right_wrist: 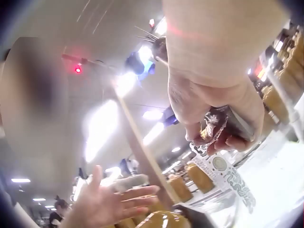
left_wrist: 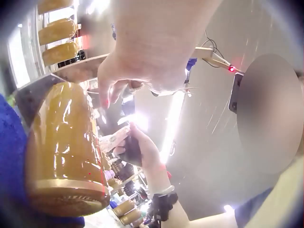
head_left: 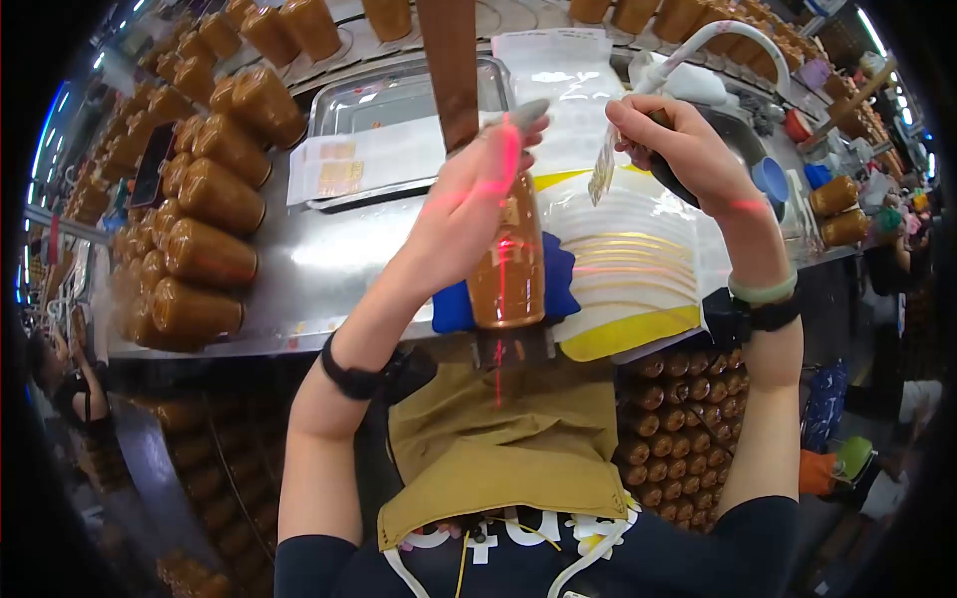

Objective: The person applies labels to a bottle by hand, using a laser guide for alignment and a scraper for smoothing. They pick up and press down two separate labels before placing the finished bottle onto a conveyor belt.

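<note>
A glossy brown jar [head_left: 510, 289] lies on its side on a blue cloth [head_left: 561, 274], with red laser lines crossing it. My left hand [head_left: 469, 204] is above its far end, fingers stretched out straight; a grey cover [right_wrist: 137, 179] sits on one finger. In the left wrist view the jar [left_wrist: 66, 142] fills the lower left. My right hand [head_left: 688, 145] pinches a thin patterned decal strip [head_left: 601, 177] that hangs from the fingertips. A dark, flat-looking piece [head_left: 663, 179] is also tucked in that palm. The decal [right_wrist: 228, 178] shows a round medallion and dark scrollwork.
Several brown jars [head_left: 209, 194] line the left side. A metal tray [head_left: 399, 105] bears a sheet of gold decals [head_left: 339, 174]. Curved gold strips [head_left: 633, 254] lie on the right. A wooden post [head_left: 451, 70] rises beyond the jar; a white curved pipe [head_left: 733, 30] and blue cup [head_left: 770, 179] stand right.
</note>
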Demonstrator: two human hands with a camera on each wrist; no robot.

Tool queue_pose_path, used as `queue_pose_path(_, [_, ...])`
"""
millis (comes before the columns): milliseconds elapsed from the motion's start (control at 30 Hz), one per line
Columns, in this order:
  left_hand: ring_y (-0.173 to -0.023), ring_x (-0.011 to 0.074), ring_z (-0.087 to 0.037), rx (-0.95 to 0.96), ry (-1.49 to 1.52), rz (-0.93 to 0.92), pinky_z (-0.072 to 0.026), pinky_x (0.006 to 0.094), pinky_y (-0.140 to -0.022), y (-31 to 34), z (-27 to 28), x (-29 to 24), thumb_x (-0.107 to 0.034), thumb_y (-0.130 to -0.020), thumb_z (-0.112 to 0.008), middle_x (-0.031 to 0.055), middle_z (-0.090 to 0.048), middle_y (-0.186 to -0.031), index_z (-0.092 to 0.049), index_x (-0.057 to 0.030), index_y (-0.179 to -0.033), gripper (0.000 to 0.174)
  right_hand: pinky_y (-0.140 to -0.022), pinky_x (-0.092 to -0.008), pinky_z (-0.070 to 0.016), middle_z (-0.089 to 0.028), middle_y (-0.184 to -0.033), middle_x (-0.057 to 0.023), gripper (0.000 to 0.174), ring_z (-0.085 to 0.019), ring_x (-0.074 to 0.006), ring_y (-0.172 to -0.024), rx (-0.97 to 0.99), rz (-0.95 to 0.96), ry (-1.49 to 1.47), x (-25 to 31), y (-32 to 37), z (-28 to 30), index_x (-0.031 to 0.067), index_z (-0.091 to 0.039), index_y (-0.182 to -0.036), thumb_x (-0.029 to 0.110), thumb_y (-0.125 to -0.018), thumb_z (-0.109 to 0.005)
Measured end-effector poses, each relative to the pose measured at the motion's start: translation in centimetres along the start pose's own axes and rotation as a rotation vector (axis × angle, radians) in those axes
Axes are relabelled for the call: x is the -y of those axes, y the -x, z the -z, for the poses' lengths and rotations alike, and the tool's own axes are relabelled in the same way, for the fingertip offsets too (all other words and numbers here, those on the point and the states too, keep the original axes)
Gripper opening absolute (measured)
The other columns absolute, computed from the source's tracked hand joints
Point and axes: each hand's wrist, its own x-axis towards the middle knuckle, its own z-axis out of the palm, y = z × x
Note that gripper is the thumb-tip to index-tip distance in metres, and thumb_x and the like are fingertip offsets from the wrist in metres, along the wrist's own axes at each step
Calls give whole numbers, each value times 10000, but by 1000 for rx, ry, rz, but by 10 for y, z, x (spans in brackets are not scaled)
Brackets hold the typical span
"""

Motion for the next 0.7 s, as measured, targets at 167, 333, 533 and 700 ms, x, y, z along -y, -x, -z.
queue_pose_path(167, [-1079, 157, -569, 113, -74, 183, -465, 310, -983, 7, -8, 0, -550, -1131, -225, 74, -616, -1139, -533, 44, -1363, 707, -621, -194, -317, -514, -763, 88, 335, -419, 2, -715, 217, 90, -247, 27, 26, -32, 47, -702, -899, 355, -1027, -681])
queue_pose_path(333, [-991, 118, -588, 85, -22, 125, -500, 293, -903, 42, 8, -17, -334, -1133, -437, 39, -621, -1076, -565, 24, -1343, 434, -632, -197, -324, -542, -805, 90, 290, -439, -4, -745, 160, 112, -132, 15, 51, -40, 36, -667, -857, 269, -1029, -679])
queue_pose_path(533, [-811, 92, -620, 62, -429, 241, -516, 267, -754, 93, 26, -17, -65, -990, -676, 32, -672, -966, -624, -16, -1338, 356, -616, -220, -322, -502, -762, 73, 214, -408, -17, -707, 168, -47, -13, -27, 83, -74, 36, -637, -860, 184, -990, -720])
queue_pose_path(700, [-785, 63, -600, -109, -329, 322, -494, 245, -705, 114, 27, 14, -57, -958, -725, 12, -645, -919, -637, -10, -1286, 342, -587, -246, -352, -570, -728, 30, 220, -438, -48, -656, 2, -24, 61, -70, 88, -98, 10, -670, -855, 189, -944, -762])
